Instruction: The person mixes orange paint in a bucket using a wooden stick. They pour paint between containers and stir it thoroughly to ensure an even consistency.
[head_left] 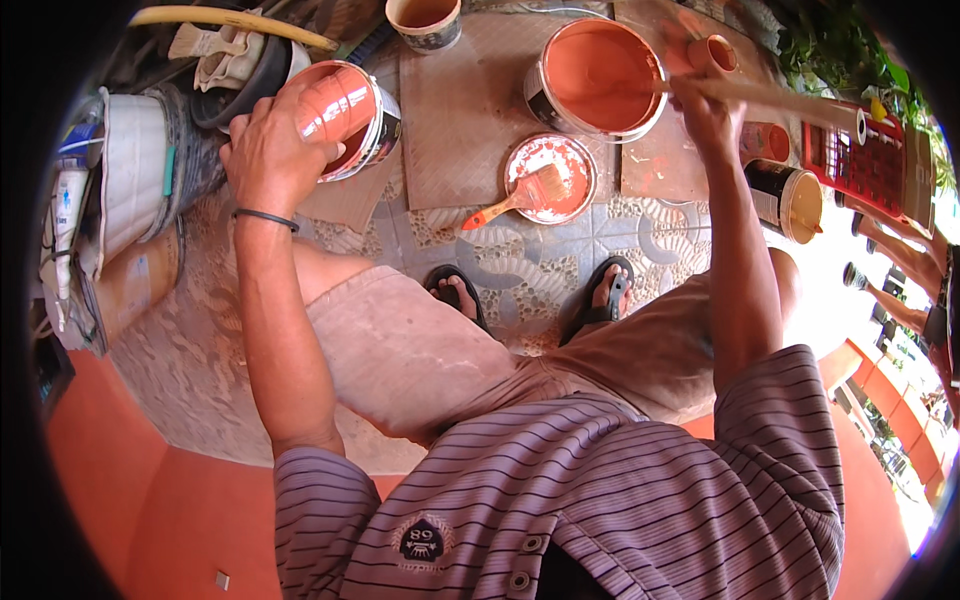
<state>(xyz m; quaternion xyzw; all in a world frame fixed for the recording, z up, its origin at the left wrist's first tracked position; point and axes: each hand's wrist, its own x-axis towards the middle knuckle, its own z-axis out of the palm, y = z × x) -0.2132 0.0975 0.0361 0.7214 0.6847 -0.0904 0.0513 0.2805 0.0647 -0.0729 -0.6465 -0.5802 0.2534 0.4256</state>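
My left hand [275,150] is closed on a shiny, orange-coated cup-like container [337,103], tilted at the mouth of a small paint bucket [386,130]. In my right hand [712,112] is a long pale pole [800,103]; one end reaches into a larger bucket [560,112] of orange paint [600,75], and its round far end points right. Between the buckets and my feet, a paintbrush [535,193] with an orange handle lies across a round, paint-smeared lid [575,210].
Cardboard [455,110] covers part of the patterned tile floor [510,280]. A bucket [425,35] stands at the back. To the right are a tipped bucket [805,205], a small orange pot [712,53] and a red crate [860,160]. Stacked containers [130,180] crowd the left.
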